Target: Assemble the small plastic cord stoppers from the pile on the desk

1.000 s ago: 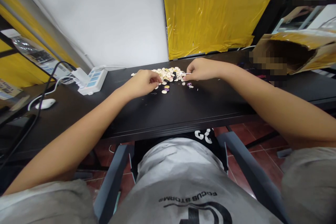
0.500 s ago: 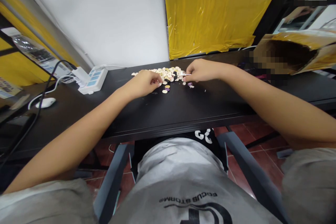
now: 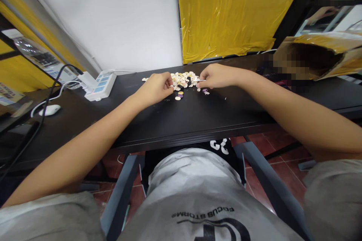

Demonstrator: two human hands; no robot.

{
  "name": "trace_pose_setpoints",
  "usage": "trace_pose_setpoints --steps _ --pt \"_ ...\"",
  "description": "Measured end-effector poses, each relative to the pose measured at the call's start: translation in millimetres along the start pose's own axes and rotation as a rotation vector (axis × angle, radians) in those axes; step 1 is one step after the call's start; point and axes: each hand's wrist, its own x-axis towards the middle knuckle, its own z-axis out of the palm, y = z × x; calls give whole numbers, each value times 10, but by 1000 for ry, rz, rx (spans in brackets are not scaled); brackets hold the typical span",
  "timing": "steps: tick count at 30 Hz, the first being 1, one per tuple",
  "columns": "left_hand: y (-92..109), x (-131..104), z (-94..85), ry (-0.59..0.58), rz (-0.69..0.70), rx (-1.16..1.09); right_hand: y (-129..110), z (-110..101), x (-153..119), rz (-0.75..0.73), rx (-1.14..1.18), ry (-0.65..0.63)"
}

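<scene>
Head view: the left hand (image 3: 157,87) rests at the near left side of a pile of small, mostly pale pieces (image 3: 182,79) on the black table (image 3: 175,120). Its grip is drawn nearly together, thumb near forefinger; whether it has hold of a piece cannot be told. The right hand (image 3: 217,75), at the pile's right edge, has its grip pinched around a thin pale tool (image 3: 201,80) pointing toward the pieces. A purple piece (image 3: 205,90) lies just below that hand.
</scene>
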Motion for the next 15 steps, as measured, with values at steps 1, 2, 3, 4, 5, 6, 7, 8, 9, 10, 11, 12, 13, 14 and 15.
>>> trace_pose_setpoints --steps 1,2,3,4,5,6,7,8,9,10,11,12,13,14,15 --pt "0 0 4 37 0 -39 1 0 1 -11 7 0" --pt "3 -1 6 71 6 -82 -1 2 1 -24 18 1" --pt "10 -3 9 97 12 -134 -6 5 0 -36 32 0" --pt "21 -5 11 115 17 -199 -14 11 -1 -48 53 0" --pt "37 -7 16 124 16 -279 -25 20 -3 -62 79 1" --pt "59 -10 23 126 6 -370 -40 32 -5 -76 111 8" --pt "84 -14 34 124 -9 -465 -56 48 -7 -94 148 17" --pt "112 -17 47 122 -28 -557 -74 67 -10 -114 189 29" --pt "142 -20 61 120 -48 -639 -92 87 -12 -137 230 41" --pt "171 -24 77 119 -66 -711 -108 107 -14 -164 269 51" --pt "198 -27 91 118 -82 -772 -122 127 -15 -192 304 55" --pt "222 -30 102 116 -97 -826 -133 145 -15 -219 334 55" --pt "242 -32 110 110 -110 -871 -139 160 -15 -246 356 52" --pt "257 -35 113 102 -119 -909 -141 173 -14 -268 370 53" --pt "268 -37 113 95 -124 -937 -138 183 -12 -287 377 57"
